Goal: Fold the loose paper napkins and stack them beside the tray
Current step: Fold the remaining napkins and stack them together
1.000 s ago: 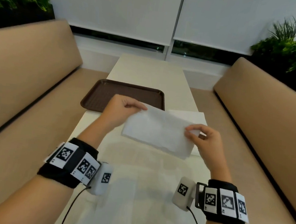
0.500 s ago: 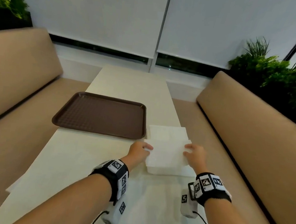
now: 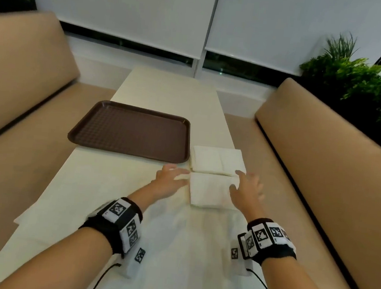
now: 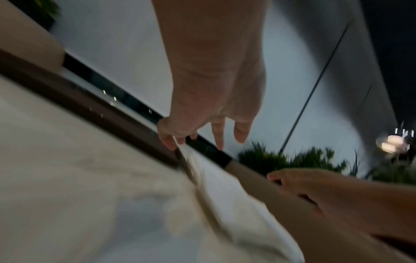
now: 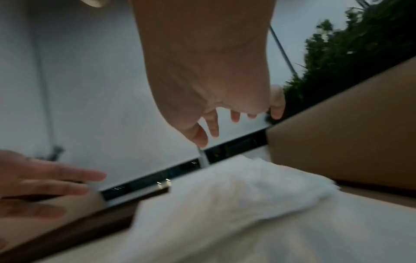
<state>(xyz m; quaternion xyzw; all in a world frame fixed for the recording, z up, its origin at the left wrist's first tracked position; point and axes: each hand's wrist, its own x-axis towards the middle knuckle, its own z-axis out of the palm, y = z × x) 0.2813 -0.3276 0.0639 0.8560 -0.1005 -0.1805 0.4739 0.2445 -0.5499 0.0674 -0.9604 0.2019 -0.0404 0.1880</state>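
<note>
A folded white napkin (image 3: 210,190) lies flat on the table just in front of another folded napkin (image 3: 218,160), which sits right of the brown tray (image 3: 130,130). My left hand (image 3: 172,180) is at the nearer napkin's left edge with its fingers spread and straight. My right hand (image 3: 247,189) hovers over the right edge, fingers also spread. Neither hand grips anything. In the left wrist view the left hand (image 4: 202,124) hangs above the blurred napkin (image 4: 225,195). The right wrist view has the right hand (image 5: 225,115) over the same napkin (image 5: 236,192).
Loose unfolded napkin sheets (image 3: 175,247) are spread over the near part of the narrow cream table (image 3: 171,91), one corner (image 3: 36,218) sticking out at the left edge. Tan benches (image 3: 323,157) run along both sides. Plants stand behind the right bench.
A second ago both hands held the folded napkin in the air. They brought it down beside the tray, and now the fingers have let go and spread open.
</note>
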